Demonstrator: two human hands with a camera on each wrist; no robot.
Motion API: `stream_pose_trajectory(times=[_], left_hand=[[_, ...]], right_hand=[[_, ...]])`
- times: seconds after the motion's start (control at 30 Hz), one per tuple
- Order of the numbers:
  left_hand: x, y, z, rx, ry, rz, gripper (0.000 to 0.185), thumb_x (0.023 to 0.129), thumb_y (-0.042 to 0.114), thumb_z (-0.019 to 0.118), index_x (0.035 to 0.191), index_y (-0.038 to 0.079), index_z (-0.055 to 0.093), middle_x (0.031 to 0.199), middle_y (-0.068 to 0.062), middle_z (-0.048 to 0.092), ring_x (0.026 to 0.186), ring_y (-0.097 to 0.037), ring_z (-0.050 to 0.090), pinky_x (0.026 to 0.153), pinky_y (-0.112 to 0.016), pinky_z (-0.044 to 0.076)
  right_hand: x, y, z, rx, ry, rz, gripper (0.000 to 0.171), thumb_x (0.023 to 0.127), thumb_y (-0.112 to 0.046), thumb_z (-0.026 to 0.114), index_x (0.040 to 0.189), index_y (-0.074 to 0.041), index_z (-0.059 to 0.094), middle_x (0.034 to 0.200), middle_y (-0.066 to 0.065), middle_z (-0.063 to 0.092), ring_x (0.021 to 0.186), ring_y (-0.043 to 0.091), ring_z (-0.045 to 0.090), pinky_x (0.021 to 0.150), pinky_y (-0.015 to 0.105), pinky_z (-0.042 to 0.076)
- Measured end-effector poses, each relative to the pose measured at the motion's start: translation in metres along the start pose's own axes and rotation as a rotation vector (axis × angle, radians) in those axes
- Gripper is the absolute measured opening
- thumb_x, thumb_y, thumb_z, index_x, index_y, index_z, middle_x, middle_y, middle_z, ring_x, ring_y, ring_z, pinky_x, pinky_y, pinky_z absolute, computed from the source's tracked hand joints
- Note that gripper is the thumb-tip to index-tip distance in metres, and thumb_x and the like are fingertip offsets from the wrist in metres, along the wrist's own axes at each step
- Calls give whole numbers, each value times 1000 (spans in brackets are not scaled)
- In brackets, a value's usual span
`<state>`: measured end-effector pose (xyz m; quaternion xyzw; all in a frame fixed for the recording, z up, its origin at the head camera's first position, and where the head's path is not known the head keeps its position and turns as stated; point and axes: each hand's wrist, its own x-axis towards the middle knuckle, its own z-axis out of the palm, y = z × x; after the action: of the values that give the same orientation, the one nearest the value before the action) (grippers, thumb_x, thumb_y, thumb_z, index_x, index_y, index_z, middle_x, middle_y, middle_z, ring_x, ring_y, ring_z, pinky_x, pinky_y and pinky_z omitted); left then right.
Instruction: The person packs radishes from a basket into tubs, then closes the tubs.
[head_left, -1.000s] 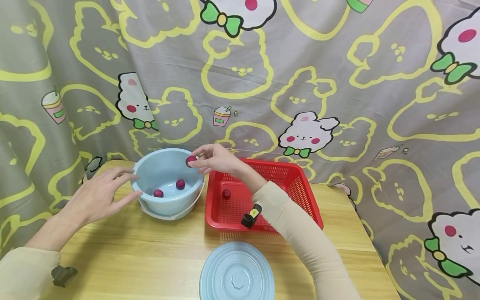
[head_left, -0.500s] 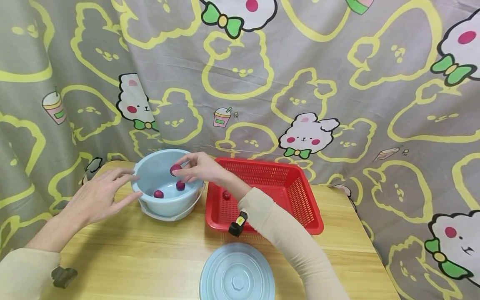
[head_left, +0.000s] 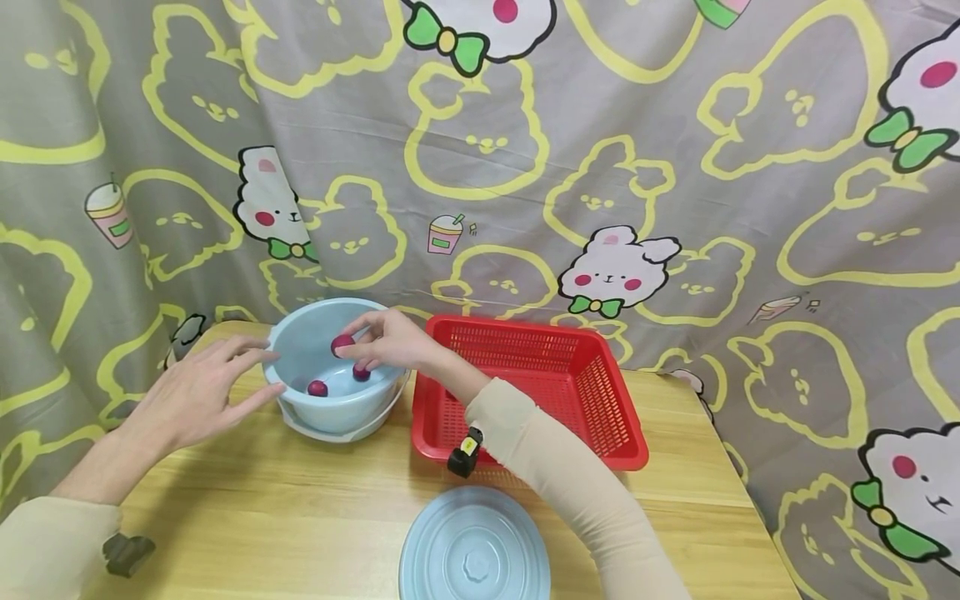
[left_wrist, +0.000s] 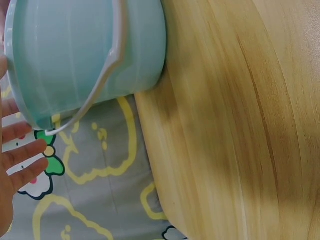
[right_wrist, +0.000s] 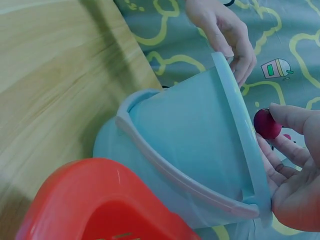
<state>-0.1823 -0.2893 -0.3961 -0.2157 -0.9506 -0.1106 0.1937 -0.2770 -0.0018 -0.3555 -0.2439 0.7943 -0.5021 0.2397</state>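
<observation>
My right hand pinches a dark red plum over the mouth of a light blue bucket. In the right wrist view the plum sits between thumb and fingertips, just outside the near rim line. Inside the bucket, one plum lies on the bottom, and a second plum is partly covered by my right fingers. My left hand is at the bucket's left rim, its fingers spread and extended; the left wrist view shows those fingers beside the rim.
A red perforated basket stands right of the bucket, partly behind my right forearm. A round light blue lid lies on the wooden table in front. A patterned curtain hangs behind the table.
My right hand has carried the plum left and down, from the bucket's right rim to over its middle. My forearm now covers the plum seen earlier in the basket. The left hand keeps its place.
</observation>
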Motion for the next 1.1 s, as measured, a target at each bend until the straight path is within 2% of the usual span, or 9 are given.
stream_pose_trajectory(times=[0.17,0.3,0.43,0.53,0.67,0.77,0.93,1.03,1.1], left_hand=[[0,-1,0,4,-11,-8,50,94,49,75,128,12,73,134,-18,67,117,-44,66,82,-66,57],[-1,-1,0,1,-7,-6,49,94,48,75,127,12,73,134,-18,67,117,-44,67,82,-65,58],[-1,0,1,-3,0,2,47,95,46,75,127,12,73,133,-17,68,117,-44,67,82,-64,58],[-1,0,1,-1,-1,0,47,95,46,75,127,12,73,133,-17,68,117,-44,67,83,-65,58],[-1,0,1,0,1,0,47,95,46,75,127,12,73,133,-17,68,117,-43,67,83,-65,58],[0,1,1,-1,5,2,47,94,46,76,127,12,73,133,-17,68,117,-43,67,82,-65,58],[0,1,0,2,5,0,47,94,46,76,127,11,73,132,-17,68,117,-43,67,83,-65,57],[0,1,0,4,1,-3,48,94,46,75,127,11,73,132,-17,68,117,-44,67,83,-66,57],[0,1,0,5,-1,-4,48,94,47,75,127,11,73,133,-17,68,117,-44,67,83,-66,57]], right_hand=[[3,2,-1,-6,-6,-7,30,96,-23,79,122,-11,73,100,18,78,79,15,78,91,41,65],[4,4,-2,6,-17,-11,33,96,-21,79,125,-6,72,103,21,78,81,17,79,92,43,65],[2,4,-3,32,-31,-6,39,98,-18,76,132,0,68,114,29,74,93,33,80,97,49,62],[0,4,-5,47,-37,0,40,99,-18,75,134,0,67,116,28,73,101,39,78,99,50,61],[-4,3,-9,60,-28,-1,38,99,-20,75,132,-3,68,110,19,75,90,27,80,97,48,63],[-7,2,-14,72,-15,-12,37,99,-20,74,132,-3,69,110,20,74,84,18,79,95,46,64],[-12,3,-23,65,19,-31,39,99,-22,75,132,-2,69,107,20,73,95,36,79,91,43,65],[-15,4,-28,44,34,-50,40,99,-21,75,132,-1,69,108,25,71,98,39,77,88,41,66],[-19,4,-31,38,38,-57,38,99,-20,74,131,0,69,113,31,70,95,36,78,84,38,66]])
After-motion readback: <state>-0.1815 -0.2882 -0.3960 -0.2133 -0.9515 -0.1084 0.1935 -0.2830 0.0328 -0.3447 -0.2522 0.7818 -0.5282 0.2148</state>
